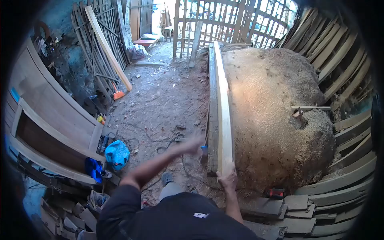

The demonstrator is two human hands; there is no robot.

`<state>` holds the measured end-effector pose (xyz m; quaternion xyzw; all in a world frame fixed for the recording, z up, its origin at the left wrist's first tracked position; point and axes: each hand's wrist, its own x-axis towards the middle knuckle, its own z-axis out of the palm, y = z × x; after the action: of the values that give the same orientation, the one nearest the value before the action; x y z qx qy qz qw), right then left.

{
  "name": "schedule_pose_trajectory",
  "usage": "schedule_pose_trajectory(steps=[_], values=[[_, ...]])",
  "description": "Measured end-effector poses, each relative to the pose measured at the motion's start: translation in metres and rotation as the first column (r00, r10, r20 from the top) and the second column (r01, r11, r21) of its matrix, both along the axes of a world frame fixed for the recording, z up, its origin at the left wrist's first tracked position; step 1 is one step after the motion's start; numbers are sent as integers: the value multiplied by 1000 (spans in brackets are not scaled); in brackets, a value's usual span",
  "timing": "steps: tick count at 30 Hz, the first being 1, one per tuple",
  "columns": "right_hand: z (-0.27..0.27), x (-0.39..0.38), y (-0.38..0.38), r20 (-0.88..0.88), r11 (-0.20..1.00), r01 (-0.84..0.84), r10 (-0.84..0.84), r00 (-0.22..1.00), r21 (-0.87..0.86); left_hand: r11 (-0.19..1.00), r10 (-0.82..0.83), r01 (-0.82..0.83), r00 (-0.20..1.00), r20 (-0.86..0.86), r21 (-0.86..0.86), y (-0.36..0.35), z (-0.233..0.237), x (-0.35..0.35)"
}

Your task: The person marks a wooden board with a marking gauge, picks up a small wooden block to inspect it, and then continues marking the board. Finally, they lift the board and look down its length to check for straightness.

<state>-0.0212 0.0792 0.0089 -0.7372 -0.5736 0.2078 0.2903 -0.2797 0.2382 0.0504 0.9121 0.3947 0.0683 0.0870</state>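
A long pale wooden beam (pixel 225 116) stretches away from me along a darker grey timber (pixel 213 112). My right hand (pixel 228 178) grips the near end of the beam, its fingers wrapped over the edge. Beside the grey timber's left side is my left hand (pixel 195 145), smeared by motion, so its fingers do not show clearly. A small blue thing (pixel 204 148) appears right by the left fingertips; I cannot make out what it is or whether the hand touches it.
A large sawdust heap (pixel 272 88) rises right of the beam. Stacked planks (pixel 348 184) line the right side, with a red-and-black tool (pixel 276 193) nearby. A blue bag (pixel 117 155) and wooden door panels (pixel 56 96) are on the left. A dark cable (pixel 162 149) crosses the littered floor.
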Motion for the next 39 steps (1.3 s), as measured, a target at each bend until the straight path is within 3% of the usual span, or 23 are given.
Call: schedule_pose_trajectory(steps=[1,2,3,5,6,8,9,10,11,13,14,15,16,17,18,19,20,21,25,27,33,37,39], values=[[5,-2,-1,-63,1000,7,-7,998,1,989,146,-142,979,140,-39,55,57,2],[7,-5,-1,-40,1000,19,-20,999,-21,719,210,-205,975,74,664,145,40,1],[-1,-2,-4,-48,999,16,-17,999,-32,737,56,-271,938,343,620,146,161,-5],[-18,2,1,33,993,0,-3,999,117,308,-171,-337,900,400,890,203,300,-17],[-7,-1,2,-3,1000,25,-25,1000,12,123,-101,-401,905,413,908,210,368,-24],[-6,-3,3,4,1000,25,-25,1000,2,361,93,-534,837,540,765,197,437,-26],[-6,-1,2,14,1000,26,-26,1000,-11,364,93,-538,833,545,760,199,454,-29],[-10,0,0,20,999,32,-31,999,-23,872,269,-371,909,319,319,201,462,-35],[-15,0,1,48,1000,21,-22,999,16,914,223,-198,974,30,-353,203,459,-39],[-15,3,2,77,999,25,-28,997,37,871,272,-217,960,63,-441,158,414,-38],[-14,3,2,71,1000,15,-17,997,25,915,263,-220,961,87,-340,170,377,-44],[-15,3,1,62,1000,3,-4,998,22,972,-92,90,996,2,-219,241,309,-64],[-19,2,0,87,997,15,-22,996,76,780,318,-175,938,139,-601,178,283,-56],[-16,1,0,78,997,21,-27,997,76,738,365,-187,919,150,-648,150,242,-58],[-7,0,-1,57,999,38,-39,998,7,821,240,-173,969,53,-544,107,208,-58],[1,-2,0,35,997,52,-50,998,-59,711,335,-210,940,61,-671,75,171,-56],[3,-3,0,27,997,53,-52,998,-60,753,219,-154,975,23,-639,74,84,-72],[4,-2,1,42,997,48,-46,998,-61,703,310,-241,951,-17,-669,37,48,-69],[-5,2,1,74,1000,-18,18,997,-1,454,237,-10,965,110,-891,-65,-144,-97],[6,0,-1,66,1000,-8,9,998,-17,225,461,-52,886,59,-973,-115,-128,-85],[6,0,9,92,982,-51,68,993,-181,361,673,-99,716,185,-927,-154,-147,-50],[6,0,10,165,993,-62,77,983,-96,538,555,-8,756,347,-843,-135,-144,10],[21,-6,18,173,997,-67,73,982,-37,299,757,182,553,349,-937,-123,-130,48]])
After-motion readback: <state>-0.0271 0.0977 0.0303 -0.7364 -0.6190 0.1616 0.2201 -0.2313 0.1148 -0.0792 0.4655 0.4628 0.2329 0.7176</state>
